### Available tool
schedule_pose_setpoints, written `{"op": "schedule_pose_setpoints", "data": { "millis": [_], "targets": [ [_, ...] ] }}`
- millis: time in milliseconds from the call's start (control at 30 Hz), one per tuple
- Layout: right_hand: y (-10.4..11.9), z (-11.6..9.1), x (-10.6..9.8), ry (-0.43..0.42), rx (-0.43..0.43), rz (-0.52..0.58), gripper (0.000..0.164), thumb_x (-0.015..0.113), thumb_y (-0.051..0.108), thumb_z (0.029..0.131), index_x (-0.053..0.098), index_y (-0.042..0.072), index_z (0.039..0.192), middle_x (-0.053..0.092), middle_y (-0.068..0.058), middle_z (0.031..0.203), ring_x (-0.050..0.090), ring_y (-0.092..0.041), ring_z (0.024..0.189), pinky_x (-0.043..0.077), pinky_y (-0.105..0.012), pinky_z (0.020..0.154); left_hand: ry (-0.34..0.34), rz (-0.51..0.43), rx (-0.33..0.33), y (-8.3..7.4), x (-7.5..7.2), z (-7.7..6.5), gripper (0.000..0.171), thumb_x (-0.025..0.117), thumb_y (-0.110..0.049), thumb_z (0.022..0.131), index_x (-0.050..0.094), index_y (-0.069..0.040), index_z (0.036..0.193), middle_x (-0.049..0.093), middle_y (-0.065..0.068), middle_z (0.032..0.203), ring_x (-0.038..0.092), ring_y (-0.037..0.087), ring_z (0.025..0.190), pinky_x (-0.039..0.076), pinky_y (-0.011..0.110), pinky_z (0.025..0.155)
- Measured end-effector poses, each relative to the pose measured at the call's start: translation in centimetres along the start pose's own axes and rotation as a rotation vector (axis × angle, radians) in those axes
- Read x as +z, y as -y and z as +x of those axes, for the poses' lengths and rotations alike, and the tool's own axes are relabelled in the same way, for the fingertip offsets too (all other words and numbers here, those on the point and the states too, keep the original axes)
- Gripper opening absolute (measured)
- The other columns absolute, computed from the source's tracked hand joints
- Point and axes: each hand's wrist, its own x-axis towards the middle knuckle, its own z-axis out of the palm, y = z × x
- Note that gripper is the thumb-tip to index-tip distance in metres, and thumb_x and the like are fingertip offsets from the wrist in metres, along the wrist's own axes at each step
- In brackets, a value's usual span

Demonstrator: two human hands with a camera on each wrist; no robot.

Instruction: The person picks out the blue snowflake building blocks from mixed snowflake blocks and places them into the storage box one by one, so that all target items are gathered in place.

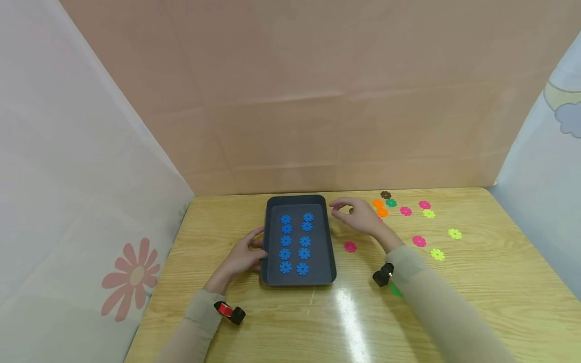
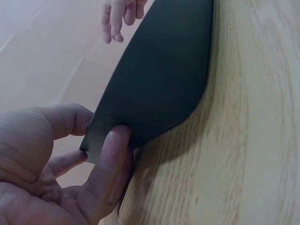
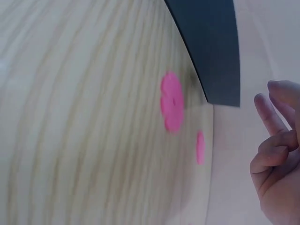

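Observation:
A dark grey tray (image 1: 297, 280) lies on the table with several blue notched discs (image 1: 304, 241) inside it, set in two columns. My left hand (image 1: 242, 257) grips its left side, and in the left wrist view the thumb and fingers (image 2: 107, 173) pinch the rim. Just off the tray's upper right side, above the table, is my right hand (image 1: 358, 217), fingers loosely bent and holding nothing. The right wrist view shows those fingers (image 3: 276, 154) apart from the tray wall (image 3: 211, 56). A pink disc (image 1: 350, 247) lies between the tray and my right forearm.
Loose discs are scattered right of the tray: orange (image 1: 378, 203), brown (image 1: 386, 194), teal (image 1: 391, 202), several pink (image 1: 419, 241) and several yellow (image 1: 455, 234). A green piece (image 1: 397, 290) shows beside the right sleeve. Hanging sheets (image 1: 290, 101) border the table's back and sides.

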Motion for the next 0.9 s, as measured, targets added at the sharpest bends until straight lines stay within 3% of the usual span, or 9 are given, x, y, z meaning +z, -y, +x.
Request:
{"op": "schedule_pose_setpoints", "data": {
  "millis": [300,700,900],
  "targets": [
    [-1.1,-2.6,-3.4,-0.040,0.011,-0.032,0.032,0.070,0.032,0.101,0.073,0.013,0.126,0.072,-0.004,0.118,0.061,-0.032,0.122,0.050,-0.057,0.098,-0.009,0.008,0.004,0.1,-0.2,0.2,0.079,0.067,0.000,0.091,0.036,-0.015,0.162,0.054,0.026,0.128,0.070,0.027,0.084,0.061,0.040,0.061],
    [-2.7,-5.8,-6.9,-0.116,0.054,-0.060,0.032,0.068,0.033,0.102,0.072,0.014,0.128,0.070,-0.009,0.128,0.064,-0.034,0.101,0.051,-0.032,0.077,-0.017,0.006,0.007,0.0,-0.5,0.1,0.079,0.067,0.000,0.091,0.037,-0.014,0.162,0.053,0.026,0.128,0.070,0.027,0.083,0.061,0.040,0.062],
    [-3.3,-7.6,-8.3,-0.142,0.098,-0.067,0.037,0.067,0.035,0.102,0.070,0.014,0.132,0.068,-0.011,0.131,0.063,-0.035,0.115,0.051,-0.037,0.086,-0.011,0.011,0.001,-0.2,-0.5,0.1,0.079,0.067,0.000,0.091,0.036,-0.014,0.162,0.054,0.025,0.128,0.070,0.026,0.083,0.061,0.040,0.062]
  ]
}}
